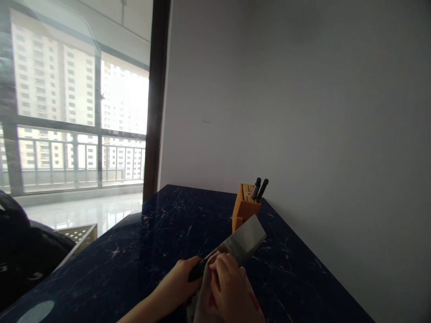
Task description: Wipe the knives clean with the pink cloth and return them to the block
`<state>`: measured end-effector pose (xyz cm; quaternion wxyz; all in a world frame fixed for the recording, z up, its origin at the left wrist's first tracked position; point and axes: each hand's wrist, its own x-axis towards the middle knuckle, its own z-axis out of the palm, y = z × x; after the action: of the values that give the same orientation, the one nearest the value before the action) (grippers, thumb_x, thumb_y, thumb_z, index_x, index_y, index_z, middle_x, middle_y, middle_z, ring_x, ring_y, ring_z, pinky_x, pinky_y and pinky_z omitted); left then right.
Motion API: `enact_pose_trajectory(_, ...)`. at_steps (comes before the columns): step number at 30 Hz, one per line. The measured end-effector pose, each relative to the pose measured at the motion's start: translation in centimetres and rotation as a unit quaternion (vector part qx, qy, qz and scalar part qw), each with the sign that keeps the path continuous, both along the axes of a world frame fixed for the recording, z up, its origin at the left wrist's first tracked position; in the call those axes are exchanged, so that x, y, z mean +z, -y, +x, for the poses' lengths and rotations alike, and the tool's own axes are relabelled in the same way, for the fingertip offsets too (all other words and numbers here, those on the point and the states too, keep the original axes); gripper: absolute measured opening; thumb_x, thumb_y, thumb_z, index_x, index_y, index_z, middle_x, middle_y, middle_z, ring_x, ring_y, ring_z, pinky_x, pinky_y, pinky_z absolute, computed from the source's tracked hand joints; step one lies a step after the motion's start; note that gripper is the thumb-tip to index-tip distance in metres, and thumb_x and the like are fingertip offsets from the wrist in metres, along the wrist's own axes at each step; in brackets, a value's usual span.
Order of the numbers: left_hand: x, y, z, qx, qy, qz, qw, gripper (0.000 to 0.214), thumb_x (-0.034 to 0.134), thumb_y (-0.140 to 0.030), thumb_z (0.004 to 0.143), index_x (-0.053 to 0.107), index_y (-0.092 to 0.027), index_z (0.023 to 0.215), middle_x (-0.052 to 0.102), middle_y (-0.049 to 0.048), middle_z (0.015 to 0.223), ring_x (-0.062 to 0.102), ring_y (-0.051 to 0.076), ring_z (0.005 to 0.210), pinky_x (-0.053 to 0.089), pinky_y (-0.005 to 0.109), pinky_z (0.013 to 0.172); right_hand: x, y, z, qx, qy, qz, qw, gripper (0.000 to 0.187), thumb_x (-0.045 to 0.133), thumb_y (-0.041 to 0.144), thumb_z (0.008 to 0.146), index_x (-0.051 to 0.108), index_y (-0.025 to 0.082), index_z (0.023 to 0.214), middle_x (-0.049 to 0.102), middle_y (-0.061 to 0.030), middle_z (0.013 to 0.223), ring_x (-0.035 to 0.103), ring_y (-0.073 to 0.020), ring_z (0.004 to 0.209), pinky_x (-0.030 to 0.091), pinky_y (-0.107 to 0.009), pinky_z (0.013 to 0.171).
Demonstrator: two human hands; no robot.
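My left hand (178, 282) is closed round the dark handle of a cleaver (244, 240), whose wide steel blade points away toward the far right. My right hand (230, 287) is closed on a light cloth with red marks (202, 305), pressed against the base of the blade. Just beyond the blade tip stands a wooden knife block (244, 206) with two black-handled knives (260, 188) in it, close to the wall.
The hands are over a dark blue marbled countertop (161, 233) running along a white wall on the right. At the left are a large window with a balcony railing, a dark bag or seat (20, 251), and a perforated panel (79, 235) below the counter edge.
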<state>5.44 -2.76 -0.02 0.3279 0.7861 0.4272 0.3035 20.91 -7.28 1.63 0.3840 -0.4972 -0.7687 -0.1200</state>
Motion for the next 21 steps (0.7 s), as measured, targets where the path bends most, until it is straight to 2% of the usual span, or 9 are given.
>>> enact_pose_trajectory(4,-0.24,0.05,0.02,0.016,-0.014,-0.008,1.000,0.016,0.046,-0.029,0.079,0.056,-0.016,0.080,0.065,-0.0003,0.063,0.057,0.012,0.040,0.036,0.017,0.033,0.29,0.09,0.04,0.001,0.000,-0.006,1.000,0.025,0.049,0.000,0.071,0.051,0.023,0.081,0.061,-0.0002,0.086,0.058,-0.0191,0.084,0.045,-0.030,0.069)
enact_pose_trajectory(9,-0.21,0.21,-0.01,0.027,-0.015,0.071,0.997,0.009,0.051,-0.024,0.077,0.057,-0.017,0.076,0.067,0.0010,0.067,0.062,0.015,0.060,0.042,0.018,0.051,0.73,0.36,0.14,0.020,0.007,-0.023,1.000,0.023,0.048,0.003,0.076,0.052,0.024,0.084,0.061,-0.0005,0.091,0.058,-0.0180,0.086,0.046,-0.030,0.070)
enact_pose_trajectory(14,-0.07,0.17,0.03,0.032,-0.026,0.054,0.998,0.013,0.048,-0.026,0.078,0.057,-0.018,0.075,0.067,0.0008,0.065,0.060,0.014,0.055,0.040,0.019,0.048,0.51,0.18,0.14,0.008,-0.009,-0.030,0.999,0.022,0.050,0.002,0.074,0.052,0.023,0.078,0.061,0.0003,0.084,0.058,-0.0183,0.083,0.046,-0.030,0.068)
enact_pose_trajectory(18,0.37,0.49,0.12,0.038,-0.031,0.060,0.997,0.010,0.051,-0.024,0.076,0.059,-0.019,0.078,0.068,0.0005,0.070,0.060,0.015,0.062,0.041,0.019,0.053,0.65,0.25,0.10,0.038,-0.019,-0.025,0.999,0.024,0.050,0.003,0.076,0.053,0.024,0.088,0.061,0.0003,0.091,0.057,-0.0171,0.088,0.046,-0.029,0.073)
enact_pose_trajectory(21,0.48,0.53,0.19,0.043,-0.028,0.049,0.997,0.011,0.051,-0.026,0.076,0.059,-0.019,0.077,0.067,-0.0003,0.068,0.059,0.014,0.059,0.040,0.019,0.053,0.68,0.29,0.20,0.032,-0.006,-0.033,0.999,0.024,0.047,0.003,0.078,0.053,0.023,0.087,0.060,-0.0014,0.093,0.056,-0.0182,0.089,0.046,-0.031,0.074)
